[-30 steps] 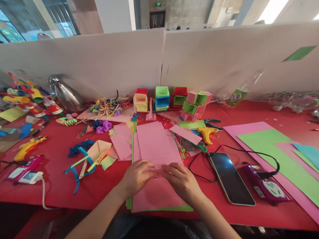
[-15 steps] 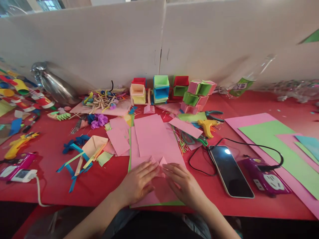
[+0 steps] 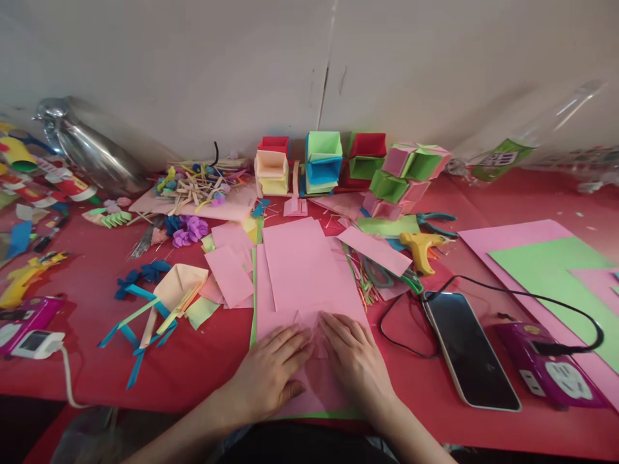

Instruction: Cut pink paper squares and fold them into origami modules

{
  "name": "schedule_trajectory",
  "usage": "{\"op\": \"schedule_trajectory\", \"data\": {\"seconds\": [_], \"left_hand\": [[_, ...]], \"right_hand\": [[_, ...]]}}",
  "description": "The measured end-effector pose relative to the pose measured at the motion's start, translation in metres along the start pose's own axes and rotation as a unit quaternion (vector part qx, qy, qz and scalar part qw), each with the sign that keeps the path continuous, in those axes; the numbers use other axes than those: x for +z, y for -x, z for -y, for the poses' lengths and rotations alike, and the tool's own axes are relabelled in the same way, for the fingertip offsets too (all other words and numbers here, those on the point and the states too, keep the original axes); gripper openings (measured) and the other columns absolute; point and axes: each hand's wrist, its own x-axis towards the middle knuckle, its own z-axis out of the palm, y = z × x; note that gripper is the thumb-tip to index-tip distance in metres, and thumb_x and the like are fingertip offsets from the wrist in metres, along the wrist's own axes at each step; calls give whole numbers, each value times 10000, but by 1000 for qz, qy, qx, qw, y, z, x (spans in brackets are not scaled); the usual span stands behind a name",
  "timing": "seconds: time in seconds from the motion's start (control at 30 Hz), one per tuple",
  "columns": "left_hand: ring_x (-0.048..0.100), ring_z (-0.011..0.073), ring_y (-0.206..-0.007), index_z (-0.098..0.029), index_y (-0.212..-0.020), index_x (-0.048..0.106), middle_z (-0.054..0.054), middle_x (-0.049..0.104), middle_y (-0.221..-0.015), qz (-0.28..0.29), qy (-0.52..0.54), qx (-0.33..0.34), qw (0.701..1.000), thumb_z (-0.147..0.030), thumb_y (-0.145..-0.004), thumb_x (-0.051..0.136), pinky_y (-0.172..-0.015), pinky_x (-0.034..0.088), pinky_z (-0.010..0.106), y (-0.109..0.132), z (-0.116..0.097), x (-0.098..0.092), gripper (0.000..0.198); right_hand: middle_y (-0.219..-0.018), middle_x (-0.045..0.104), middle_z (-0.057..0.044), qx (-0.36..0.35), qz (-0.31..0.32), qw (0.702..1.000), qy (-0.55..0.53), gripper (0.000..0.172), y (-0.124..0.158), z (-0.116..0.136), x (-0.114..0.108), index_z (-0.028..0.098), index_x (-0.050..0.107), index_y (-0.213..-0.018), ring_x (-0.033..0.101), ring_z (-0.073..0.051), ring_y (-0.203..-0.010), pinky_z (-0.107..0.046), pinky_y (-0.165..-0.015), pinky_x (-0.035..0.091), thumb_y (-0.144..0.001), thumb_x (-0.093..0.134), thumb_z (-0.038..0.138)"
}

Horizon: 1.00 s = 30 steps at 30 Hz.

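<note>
My left hand [image 3: 273, 367] lies flat on a small folded piece of pink paper [image 3: 318, 347], its fingers stretched out. From the other side my right hand [image 3: 356, 357] presses on the same piece, fingers also extended. Both hands cover much of it, so its full shape is hidden. Beneath it are large pink sheets [image 3: 341, 290] with a green edge showing. A smaller pink sheet [image 3: 296, 261] lies on top, just beyond my fingertips.
Left are pink paper pieces [image 3: 229, 277] and a peach paper box with blue strips [image 3: 181, 287]. Right lie a phone [image 3: 471, 348], a purple power strip [image 3: 551, 364] and a yellow glue gun [image 3: 423, 248]. Coloured paper boxes [image 3: 324, 161] stand along the wall.
My right hand has moved onto the folded pink paper and now lies flatter. The raised pink point between my hands is pressed down. The view has tilted downward.
</note>
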Motion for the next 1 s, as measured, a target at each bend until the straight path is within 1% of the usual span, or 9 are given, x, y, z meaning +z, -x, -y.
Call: {"op": "schedule_trajectory", "data": {"seconds": [0.07,0.17,0.27,0.37,0.43,0.6,0.73,0.87,1.0], "left_hand": [[376,264,-1299,-175,-1362,400,97,443,-1408,-7,11,-8,1000,-411,-879,493,-1047,365,462,-1,0,0,545],[439,268,-1247,-181,-1282,503,108,504,-1351,-38,50,-15,998,-394,-875,505,-1012,411,462,-3,3,-2,459],[490,236,-1205,-172,-1192,567,113,575,-1261,-124,111,-23,986,-335,-887,509,-975,458,414,-4,6,-5,351],[525,198,-1166,-180,-1167,567,96,618,-1195,-185,145,-27,972,-290,-884,529,-950,480,370,-4,8,-8,306],[545,193,-1132,-184,-1157,572,93,620,-1187,-177,146,-23,973,-279,-871,552,-946,480,367,-6,7,-8,302],[577,206,-1038,-195,-1038,642,74,645,-1113,-116,151,-45,981,-249,-815,628,-894,498,364,-15,4,-5,230],[581,194,-1010,-197,-1011,651,68,650,-1083,-117,160,-58,978,-191,-816,615,-868,503,345,-18,4,-4,198],[572,207,-1023,-209,-1021,649,70,637,-1104,-104,161,-55,980,-201,-801,629,-880,493,362,-17,4,-7,221],[575,219,-1026,-211,-1013,655,71,630,-1123,-91,161,-54,981,-254,-753,689,-879,493,364,-16,5,-9,266]], "right_hand": [[-1172,649,-91,9,6,1000,1,324,-1,0,1,158,615,-1156,560,-276,-1030,-468,-840,481,-890,430,138],[-1107,678,-91,18,-8,998,-56,291,-2,-6,-5,171,634,-1123,587,-245,-966,-429,-812,514,-895,453,165],[-1057,687,-94,-9,-33,989,-142,251,-1,-16,-16,184,639,-1103,604,-204,-943,-361,-800,545,-893,505,218],[-1070,679,-98,-73,-14,981,-177,269,4,-21,-21,197,627,-1123,605,-207,-986,-358,-804,553,-877,553,274],[-1077,675,-107,-94,5,980,-178,285,7,-21,-20,185,621,-1132,601,-217,-1006,-375,-826,545,-876,553,291],[-1009,684,-95,-93,30,978,-182,210,4,-16,-12,183,660,-1039,610,-196,-944,-352,-807,535,-889,532,255],[-995,675,-86,-77,39,978,-190,181,-1,-10,-15,196,671,-1001,597,-192,-928,-345,-790,525,-864,552,209],[-951,672,-81,-39,25,980,-196,176,-2,-4,-17,195,677,-937,588,-194,-898,-351,-764,521,-824,555,137],[-911,680,-69,-51,-3,979,-196,145,-1,-3,-13,196,669,-855,586,-189,-865,-343,-752,515,-826,549,121]]}}
